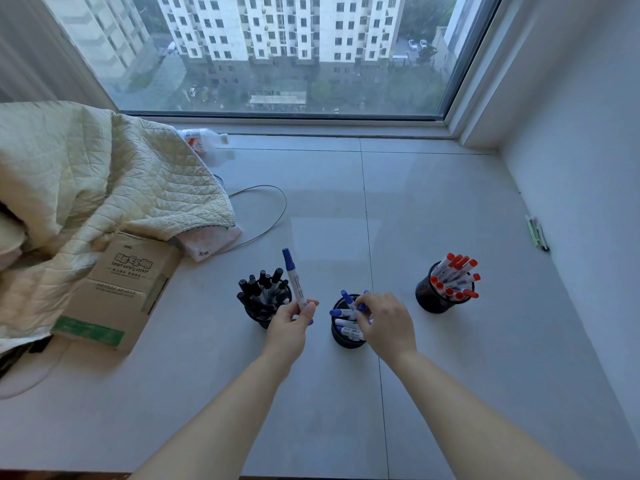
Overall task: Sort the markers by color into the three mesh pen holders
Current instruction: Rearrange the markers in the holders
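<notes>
Markers with black caps fill the left holder (265,311). Just in front of it the left hand (289,327) pinches a blue-capped marker (295,280) near its base, cap up. That marker belongs in the middle holder (346,336), where the right hand (384,323) curls its fingers among the blue markers (346,308), probably parting them. A gap held open would let the marker drop in base first without tipping the cup. Red ones (455,275) stand in the right holder (433,297) on the tabletop (450,358).
</notes>
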`<state>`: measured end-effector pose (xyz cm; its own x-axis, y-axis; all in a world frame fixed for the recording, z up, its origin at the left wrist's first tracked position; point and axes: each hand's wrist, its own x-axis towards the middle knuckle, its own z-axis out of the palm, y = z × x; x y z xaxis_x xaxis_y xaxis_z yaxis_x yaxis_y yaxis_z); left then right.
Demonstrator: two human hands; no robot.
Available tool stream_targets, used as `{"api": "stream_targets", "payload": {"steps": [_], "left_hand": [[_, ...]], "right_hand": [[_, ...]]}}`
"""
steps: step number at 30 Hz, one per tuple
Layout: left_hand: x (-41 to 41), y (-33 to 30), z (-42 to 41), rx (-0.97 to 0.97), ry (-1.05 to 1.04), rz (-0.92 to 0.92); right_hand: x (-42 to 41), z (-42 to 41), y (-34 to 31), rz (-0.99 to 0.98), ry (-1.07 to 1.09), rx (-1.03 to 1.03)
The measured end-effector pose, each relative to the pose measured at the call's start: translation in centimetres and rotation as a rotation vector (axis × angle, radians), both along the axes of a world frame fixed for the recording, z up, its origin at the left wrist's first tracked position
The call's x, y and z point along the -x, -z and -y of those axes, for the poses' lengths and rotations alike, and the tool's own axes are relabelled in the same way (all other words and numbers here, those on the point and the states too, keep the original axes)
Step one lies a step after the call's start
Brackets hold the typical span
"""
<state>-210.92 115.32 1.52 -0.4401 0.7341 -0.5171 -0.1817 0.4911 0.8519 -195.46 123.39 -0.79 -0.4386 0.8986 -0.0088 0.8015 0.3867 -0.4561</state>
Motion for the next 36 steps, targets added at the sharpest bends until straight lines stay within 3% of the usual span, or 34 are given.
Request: {"api": "stream_targets", "payload": {"steps": [4, 8, 13, 16, 21, 24, 27, 31, 36], "left_hand": [[-0.7, 0.3, -0.2, 0.014, -0.019, -0.031], [-1.8, 0.9, -0.4, 0.028, -0.020, -0.052], [-3.0, 1.4, -1.3, 0.037, -0.120, 0.124], [-3.7, 2.0, -1.6, 0.069, -0.061, 0.050], [-4.2, 2.7, -1.8, 0.111, -0.034, -0.150], [-4.1, 2.6, -2.2, 0.105, -0.056, -0.238], [-4.4, 2.7, -2.4, 0.093, -0.055, -0.215], [-4.8, 3.0, -2.2, 0.069, -0.095, -0.157], [-4.8, 3.0, -1.9, 0.008, -0.075, -0.270]], "right_hand": [[0.1, -0.3, 0.6, 0.117, -0.006, 0.131], [-0.7, -0.2, 0.3, -0.045, -0.002, 0.149], [-2.8, -0.5, 0.1, -0.164, 0.129, 0.158], [-4.1, -0.7, 0.6, -0.156, 0.218, 0.234], [-4.9, -0.9, 1.7, -0.075, 0.136, 0.426], [-4.5, -1.0, 2.2, -0.061, 0.098, 0.433], [-4.1, -1.0, 2.5, -0.048, 0.103, 0.413], [-4.0, -1.0, 2.4, -0.113, 0.108, 0.387], [-4.7, -1.1, 1.4, -0.366, 0.285, 0.404]]}}
